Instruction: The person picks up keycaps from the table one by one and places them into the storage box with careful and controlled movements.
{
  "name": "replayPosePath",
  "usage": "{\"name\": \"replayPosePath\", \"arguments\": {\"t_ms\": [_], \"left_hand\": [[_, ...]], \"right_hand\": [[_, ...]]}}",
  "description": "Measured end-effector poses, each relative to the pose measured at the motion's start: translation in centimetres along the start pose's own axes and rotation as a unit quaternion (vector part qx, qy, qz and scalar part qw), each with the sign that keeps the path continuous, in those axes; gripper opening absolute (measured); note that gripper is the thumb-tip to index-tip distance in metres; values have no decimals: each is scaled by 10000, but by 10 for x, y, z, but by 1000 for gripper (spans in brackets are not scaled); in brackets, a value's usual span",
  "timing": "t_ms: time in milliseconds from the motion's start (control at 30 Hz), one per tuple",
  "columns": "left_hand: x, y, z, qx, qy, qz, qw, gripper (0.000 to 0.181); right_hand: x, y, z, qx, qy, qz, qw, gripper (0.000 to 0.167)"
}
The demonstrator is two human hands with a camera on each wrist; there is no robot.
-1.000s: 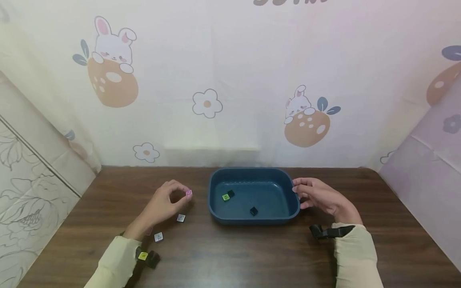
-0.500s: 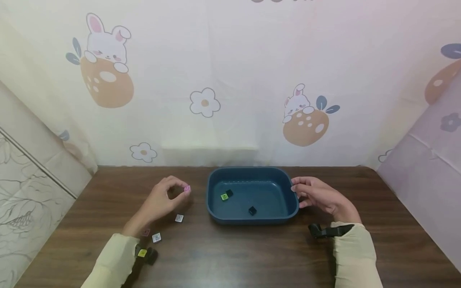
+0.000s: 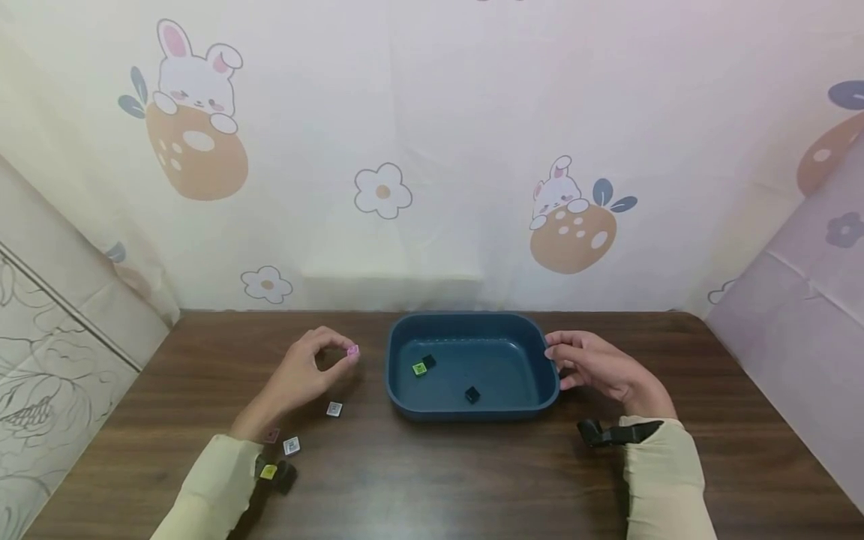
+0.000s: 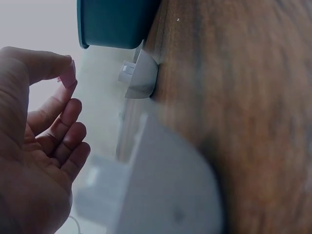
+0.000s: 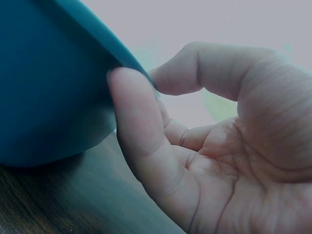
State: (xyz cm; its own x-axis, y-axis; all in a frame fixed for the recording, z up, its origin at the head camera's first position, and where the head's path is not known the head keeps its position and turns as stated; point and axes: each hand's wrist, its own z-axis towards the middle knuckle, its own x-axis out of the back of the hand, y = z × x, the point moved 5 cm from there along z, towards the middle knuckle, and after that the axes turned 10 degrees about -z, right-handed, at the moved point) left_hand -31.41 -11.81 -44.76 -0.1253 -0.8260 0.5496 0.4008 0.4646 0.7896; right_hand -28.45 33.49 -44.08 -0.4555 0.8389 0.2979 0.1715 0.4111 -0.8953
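Pink piece (image 3: 353, 350) left of center, pinched by fingertips (image 4: 57, 97) alone, could slip from the left grip (image 3: 305, 373); the right grip (image 3: 599, 367) pinches the blue tray's rim (image 3: 466, 413).

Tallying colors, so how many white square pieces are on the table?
2: one white piece near the left hand, another white piece near the left sleeve. More may be hidden beneath.

The tub (image 3: 472, 415) is standing on the counter (image 3: 432, 480), the curtain (image 3: 310, 150) hanging behind. Inside, paired keycaps (image 3: 419, 369) are lying left, a third keycap (image 3: 472, 394) nearer the front. Loose keycaps (image 3: 334, 409) are lying left of the tub.
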Motion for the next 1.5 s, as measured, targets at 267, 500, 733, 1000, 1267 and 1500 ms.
{"name": "replayPosePath", "arguments": {"t_ms": [267, 500, 733, 1000, 1267, 1500], "left_hand": [[-2, -1, 0, 51, -43, -122, 9999, 13], [-5, 0, 2, 77, -43, -88, 9999, 13], [-7, 5, 2, 82, -93, -55, 9999, 14], [-7, 13, 5, -155, -70, 31, 9999, 12], [-8, 16, 5, -216, -74, 12, 9997, 12], [-8, 21, 8, -261, -99, -37, 9996, 12]], "right_hand": [[0, 2, 1, 42, -5, -4, 10000, 32], [0, 1, 1, 47, -1, -57, 10000, 33], [2, 1, 1, -72, 40, -79, 9999, 37], [1, 0, 0, -66, 74, -50, 9999, 38], [0, 2, 1, -97, 120, -60, 9999, 39], [0, 2, -1, -8, 69, -12, 10000, 37]]}}
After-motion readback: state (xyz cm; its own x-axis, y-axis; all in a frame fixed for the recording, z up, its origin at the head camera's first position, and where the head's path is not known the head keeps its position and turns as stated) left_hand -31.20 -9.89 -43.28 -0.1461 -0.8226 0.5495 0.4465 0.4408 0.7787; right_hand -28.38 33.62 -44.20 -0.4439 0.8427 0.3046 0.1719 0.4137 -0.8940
